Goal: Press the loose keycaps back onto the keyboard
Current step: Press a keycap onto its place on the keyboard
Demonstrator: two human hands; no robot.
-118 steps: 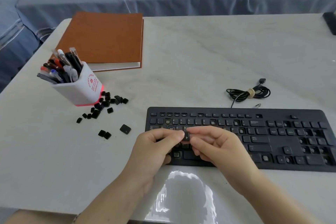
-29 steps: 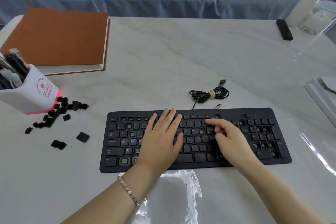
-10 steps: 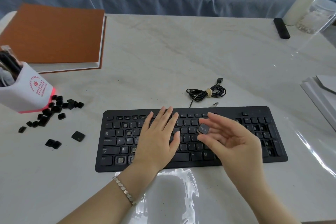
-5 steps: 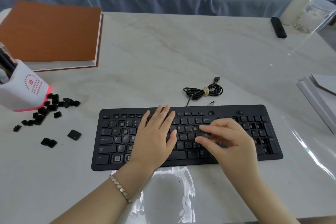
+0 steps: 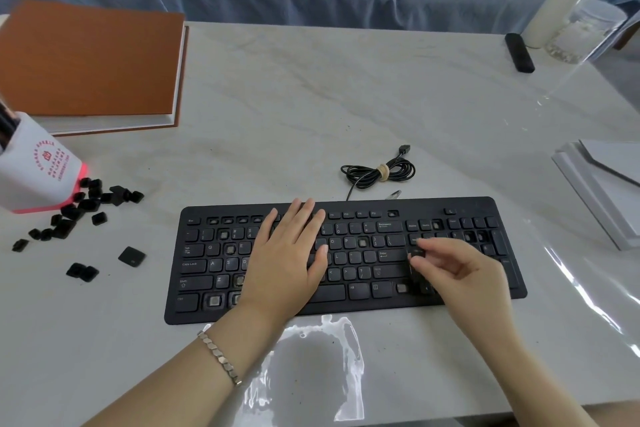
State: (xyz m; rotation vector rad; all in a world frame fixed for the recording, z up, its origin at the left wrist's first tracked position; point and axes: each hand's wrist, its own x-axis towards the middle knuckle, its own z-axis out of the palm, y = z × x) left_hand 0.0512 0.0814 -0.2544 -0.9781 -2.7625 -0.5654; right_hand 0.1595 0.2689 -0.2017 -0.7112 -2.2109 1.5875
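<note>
**Keycap pinched over the right side of the keyboard**

At the far left a white pen holder with red print stands on the pale tabletop, and a brown-covered notebook lies behind it. The loose keycaps are scattered just beside the holder's base. A wider one and a small pair lie a little apart, nearer the keyboard.

The black keyboard sits square to the near edge, and several of its sockets are bare. The left hand lies flat on the middle keys, palm down with the fingers straight and close together, gripping nothing. A metal bracelet circles that wrist. Behind the keyboard its cable is coiled and tied.

The right hand hovers over the block right of the Enter key. Its fingers are curled and its fingertips pinch a single dark keycap. I cannot tell whether the cap touches the board.

At the far right corner stand a black bar-shaped object, a white bottle and a clear jar. White sheets are stacked at the right edge.
</note>
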